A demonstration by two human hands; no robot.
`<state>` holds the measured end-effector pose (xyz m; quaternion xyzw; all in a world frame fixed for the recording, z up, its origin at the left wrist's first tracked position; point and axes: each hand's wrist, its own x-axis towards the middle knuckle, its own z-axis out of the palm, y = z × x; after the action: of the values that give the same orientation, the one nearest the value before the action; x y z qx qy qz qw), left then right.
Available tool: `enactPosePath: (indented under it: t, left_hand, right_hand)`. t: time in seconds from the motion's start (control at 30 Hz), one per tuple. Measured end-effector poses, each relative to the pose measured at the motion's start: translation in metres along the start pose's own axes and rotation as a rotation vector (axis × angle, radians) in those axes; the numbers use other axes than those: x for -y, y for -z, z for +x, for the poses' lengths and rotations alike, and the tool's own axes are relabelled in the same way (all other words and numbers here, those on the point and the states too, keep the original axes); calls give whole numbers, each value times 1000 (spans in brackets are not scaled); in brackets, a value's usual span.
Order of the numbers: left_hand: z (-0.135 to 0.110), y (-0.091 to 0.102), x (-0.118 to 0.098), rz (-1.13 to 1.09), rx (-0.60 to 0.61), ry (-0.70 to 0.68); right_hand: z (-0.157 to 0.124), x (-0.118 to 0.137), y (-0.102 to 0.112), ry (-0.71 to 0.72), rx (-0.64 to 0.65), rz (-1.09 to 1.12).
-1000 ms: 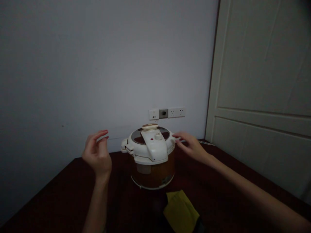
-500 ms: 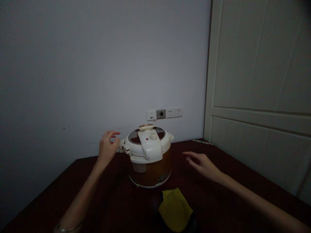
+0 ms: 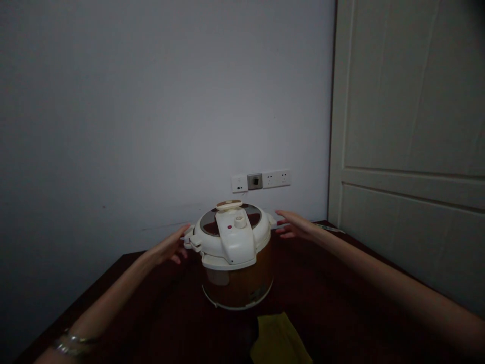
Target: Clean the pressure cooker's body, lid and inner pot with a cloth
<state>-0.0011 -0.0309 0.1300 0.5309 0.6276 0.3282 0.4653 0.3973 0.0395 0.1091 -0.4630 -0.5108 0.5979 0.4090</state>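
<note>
An electric pressure cooker (image 3: 237, 263) with a cream lid (image 3: 231, 232) and an orange-brown body stands on a dark wooden table (image 3: 333, 298). My left hand (image 3: 170, 247) reaches to the cooker's left side handle, fingers loosely spread, its fingertips at or just short of the handle. My right hand (image 3: 293, 226) is stretched out at the cooker's right side handle, fingers extended, holding nothing I can see.
A yellow cloth (image 3: 278, 341) lies on the table in front of the cooker. Wall sockets (image 3: 261, 179) sit behind it on the pale wall. A cream door (image 3: 413, 141) stands at the right. A thin flat item (image 3: 329, 228) lies by the table's far right corner.
Both hands have moved in to the cooker's side handles; the right hand rose from the table to the right handle, the left dropped lower by the left handle.
</note>
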Motion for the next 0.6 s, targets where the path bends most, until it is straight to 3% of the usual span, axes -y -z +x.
enactPosePath:
  t: [0.17, 0.33, 0.47, 0.6]
  left_hand:
    - [9, -8, 0, -77, -32, 68]
    - [12, -10, 0, -106, 15, 141]
    - [15, -10, -2, -109, 3, 142]
    - [20, -13, -3, -110, -84, 154]
  right_hand:
    - [20, 8, -10, -108, 76, 35]
    - [33, 13, -20, -186, 98, -52]
    - [42, 12, -22, -192, 65, -135]
    - [49, 9, -19, -168, 94, -136]
